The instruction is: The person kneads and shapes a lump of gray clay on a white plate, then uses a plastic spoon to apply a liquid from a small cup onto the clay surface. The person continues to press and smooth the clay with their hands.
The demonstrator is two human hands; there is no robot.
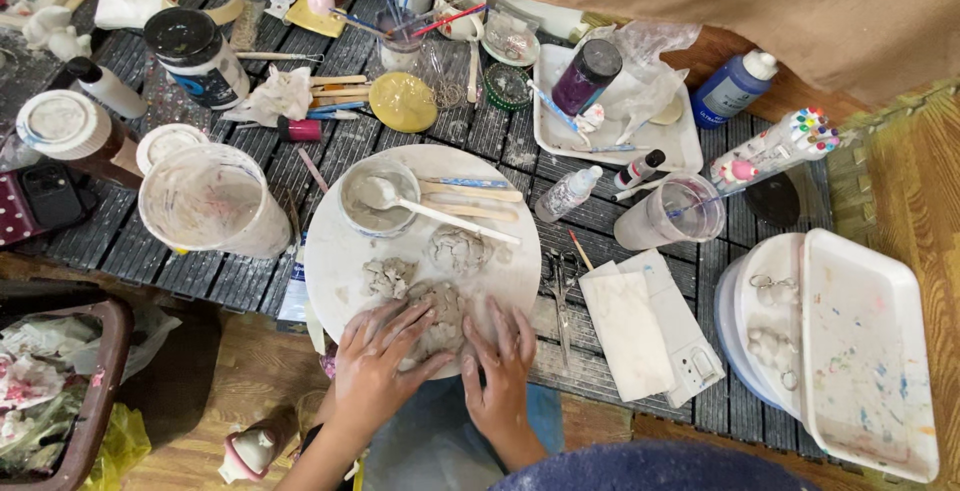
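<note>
Both hands lie flat and spread on a lump of grey clay (440, 313) at the near edge of a round white board (335, 266) on the worktop (130, 241). The left hand (375, 356) covers the lump's left side, fingers splayed; the right hand (500, 361) presses just beside it, fingers open, gripping nothing. Two smaller clay pieces (388, 276) sit further up the board. A small bowl (380, 196) holds grey slip and a white spoon (430, 209). To the left stands a large smeared plastic tub (210, 201); to the right, a clear cup (672, 213).
</note>
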